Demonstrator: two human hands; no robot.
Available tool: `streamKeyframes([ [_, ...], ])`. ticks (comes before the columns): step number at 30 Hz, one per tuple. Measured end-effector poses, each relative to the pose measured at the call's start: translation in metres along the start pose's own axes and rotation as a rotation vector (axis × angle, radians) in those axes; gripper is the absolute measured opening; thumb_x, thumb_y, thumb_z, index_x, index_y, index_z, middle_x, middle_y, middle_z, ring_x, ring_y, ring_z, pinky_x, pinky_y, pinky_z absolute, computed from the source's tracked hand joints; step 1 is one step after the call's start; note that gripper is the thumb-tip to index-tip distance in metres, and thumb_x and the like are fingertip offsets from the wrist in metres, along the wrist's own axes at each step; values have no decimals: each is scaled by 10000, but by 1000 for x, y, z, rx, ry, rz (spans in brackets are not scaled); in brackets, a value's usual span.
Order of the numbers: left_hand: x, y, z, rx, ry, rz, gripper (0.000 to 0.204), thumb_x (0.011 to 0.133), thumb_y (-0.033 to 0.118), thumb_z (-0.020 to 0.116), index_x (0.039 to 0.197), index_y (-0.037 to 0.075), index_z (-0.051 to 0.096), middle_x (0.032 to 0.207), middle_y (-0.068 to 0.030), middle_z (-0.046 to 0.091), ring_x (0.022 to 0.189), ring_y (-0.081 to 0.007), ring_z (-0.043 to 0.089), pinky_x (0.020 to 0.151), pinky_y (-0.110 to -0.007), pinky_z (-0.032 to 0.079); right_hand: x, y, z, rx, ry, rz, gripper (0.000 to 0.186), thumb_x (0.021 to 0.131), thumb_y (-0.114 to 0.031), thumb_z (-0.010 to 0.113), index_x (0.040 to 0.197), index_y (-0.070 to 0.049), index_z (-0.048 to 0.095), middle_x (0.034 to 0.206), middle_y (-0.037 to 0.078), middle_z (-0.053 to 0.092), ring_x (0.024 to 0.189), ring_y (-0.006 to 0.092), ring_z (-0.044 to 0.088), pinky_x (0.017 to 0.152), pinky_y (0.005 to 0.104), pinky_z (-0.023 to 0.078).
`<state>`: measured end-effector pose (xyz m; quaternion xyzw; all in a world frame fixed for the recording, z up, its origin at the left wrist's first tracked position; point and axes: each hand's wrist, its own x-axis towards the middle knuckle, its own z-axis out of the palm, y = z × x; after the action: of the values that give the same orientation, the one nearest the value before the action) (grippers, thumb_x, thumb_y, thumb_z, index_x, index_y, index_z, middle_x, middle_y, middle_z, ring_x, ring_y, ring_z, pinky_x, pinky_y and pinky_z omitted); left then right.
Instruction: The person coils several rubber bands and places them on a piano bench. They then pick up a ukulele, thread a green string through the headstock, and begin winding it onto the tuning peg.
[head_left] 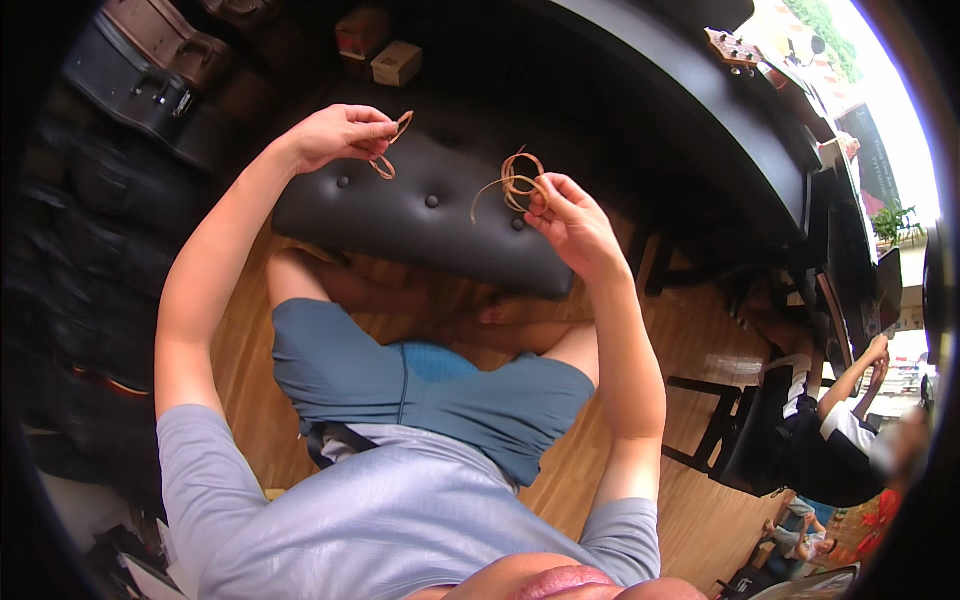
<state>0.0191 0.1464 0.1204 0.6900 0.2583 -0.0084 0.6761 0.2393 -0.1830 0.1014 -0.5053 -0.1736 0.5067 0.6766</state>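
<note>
Both hands are up over the bench [420, 215], which is dark, padded and has buttons. The left hand [340, 135] has its fingers pinched shut on a small tan loop [392, 145], a thin string or cord bent into a curl that hangs just past the fingertips. The right hand [572, 222] has fingers closed on a tan coil [518, 180] w/ a few rounds and a loose tail that curves down to the left. The 2 pieces are well apart, not joined as far as I can see. So the job looks partway: the right piece is mostly coiled but has its tail out, and the left piece is only a small curl. Nothing lies on the bench yet. 2 small boxes [380, 48] sit past the bench, and another person [835, 420] sits far off on the right.
</note>
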Motion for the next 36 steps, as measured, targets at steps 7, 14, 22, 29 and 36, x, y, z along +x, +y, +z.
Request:
streamKeyframes([
  [7,53,109,-29,-102,45,355,298,1082,269,636,1286,54,660,1113,-24,706,1028,-122,695,983,-317,578,38,-127,9,-16,153,-463,193,1068,-198,657,1212,-71,640,965,4,652,850,126,644,847,337,587],
  [14,148,276,44,605,653,616,237,1025,279,684,1061,59,762,1096,-146,771,898,-252,711,829,-325,609,183,-254,-22,-1305,785,-1452,103,1013,-162,662,1030,-79,719,967,153,721,955,352,671,840,451,537],
  [22,320,227,20,1038,847,1130,269,964,365,751,1045,112,792,999,-126,753,998,-318,720,888,-444,569,263,-222,-78,-1480,850,-992,161,997,-243,689,1079,-153,795,1161,117,702,1159,332,626,1004,465,501],
  [29,345,218,12,981,686,1208,266,895,294,820,995,49,798,1045,-164,763,973,-278,724,911,-383,587,261,-217,-80,-1552,899,-982,237,1001,-345,691,1176,-225,796,1244,18,713,1241,257,603,1103,482,406],
  [36,329,217,23,717,708,975,400,854,346,865,1064,19,766,1134,-181,738,1082,-305,707,985,-374,563,260,-217,-80,-1546,944,-1014,266,962,-375,741,1156,-199,786,1181,29,738,1219,264,618,1106,470,404],
])
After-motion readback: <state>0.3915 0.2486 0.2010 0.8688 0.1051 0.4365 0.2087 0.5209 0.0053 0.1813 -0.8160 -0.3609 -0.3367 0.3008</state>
